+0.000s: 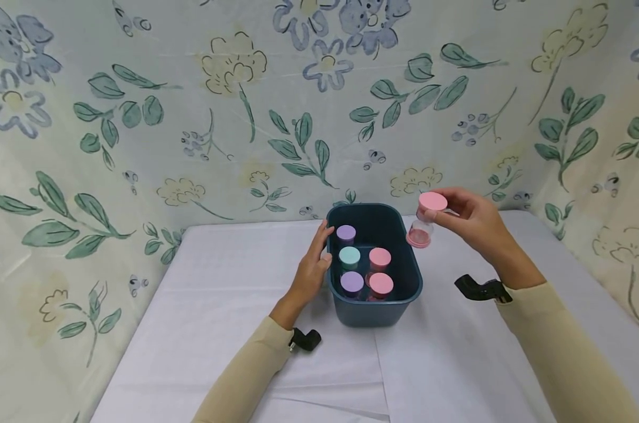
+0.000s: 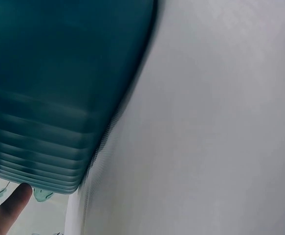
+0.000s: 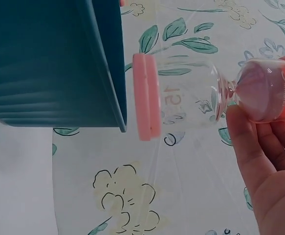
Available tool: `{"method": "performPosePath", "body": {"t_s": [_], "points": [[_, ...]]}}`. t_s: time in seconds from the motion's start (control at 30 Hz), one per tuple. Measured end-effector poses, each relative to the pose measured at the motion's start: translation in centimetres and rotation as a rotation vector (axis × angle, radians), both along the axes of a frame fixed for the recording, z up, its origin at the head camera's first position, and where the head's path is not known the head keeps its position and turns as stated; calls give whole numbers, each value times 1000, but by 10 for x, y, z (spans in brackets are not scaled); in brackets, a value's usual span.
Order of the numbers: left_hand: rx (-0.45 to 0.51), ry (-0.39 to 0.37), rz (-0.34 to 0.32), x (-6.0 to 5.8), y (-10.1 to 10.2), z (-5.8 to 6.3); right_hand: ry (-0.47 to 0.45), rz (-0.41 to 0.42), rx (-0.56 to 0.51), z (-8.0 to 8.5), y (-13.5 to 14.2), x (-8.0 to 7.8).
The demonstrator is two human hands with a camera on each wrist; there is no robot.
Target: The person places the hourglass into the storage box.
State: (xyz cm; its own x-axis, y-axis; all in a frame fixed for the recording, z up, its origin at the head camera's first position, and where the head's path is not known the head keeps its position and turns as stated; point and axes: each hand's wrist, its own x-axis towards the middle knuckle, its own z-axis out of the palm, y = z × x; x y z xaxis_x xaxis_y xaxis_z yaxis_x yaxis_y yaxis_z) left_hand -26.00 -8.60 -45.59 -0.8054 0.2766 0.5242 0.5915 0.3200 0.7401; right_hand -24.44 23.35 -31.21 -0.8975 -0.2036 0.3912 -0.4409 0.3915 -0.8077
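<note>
My right hand point(image 1: 469, 220) pinches a sand timer point(image 1: 420, 229) with pink caps by its upper end, just beyond the right rim of a dark teal plastic bin point(image 1: 374, 315). In the right wrist view, the timer's clear glass point(image 3: 188, 93) bears a printed "15", and pinkish sand shows in the bulb by the fingers. My left hand point(image 1: 310, 273) rests against the bin's left side, fingers extended at the rim. Inside the bin stand several more timers: a purple-capped one point(image 1: 346, 234) at the back, then teal point(image 1: 349, 257), purple point(image 1: 352, 283) and pink ones point(image 1: 380, 284).
The bin stands on a table with a white cloth point(image 1: 234, 305). Behind and at the sides hangs a floral-patterned sheet point(image 1: 203, 117). Black wrist cameras point(image 1: 480, 288) are strapped at both sleeves.
</note>
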Motion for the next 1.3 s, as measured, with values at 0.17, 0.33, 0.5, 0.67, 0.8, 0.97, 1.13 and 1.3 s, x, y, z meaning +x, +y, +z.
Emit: {"method": "performPosePath", "body": {"t_s": [0.17,0.33,0.5,0.67,0.8,0.97,1.13,1.3], "points": [[-1,-8,-8,1,0,0,11,6,12,3,-6,-4],[-2,-6,-10,1,0,1,8,-3,34,4,-14,-8],[-8,-15,-7,2,0,2,-9,1,47,6,-20,-10],[-8,-11,-7,8,-1,10,-5,44,42,7,-29,-13],[4,-26,-25,16,-2,22,-9,79,37,6,-33,-17],[7,-14,-26,6,-4,5,-26,108,31,3,-36,-23],[1,-21,-16,6,-3,2,-32,123,28,-2,-39,-30],[21,-19,-30,7,-3,3,-45,129,37,-9,-40,-36]]}}
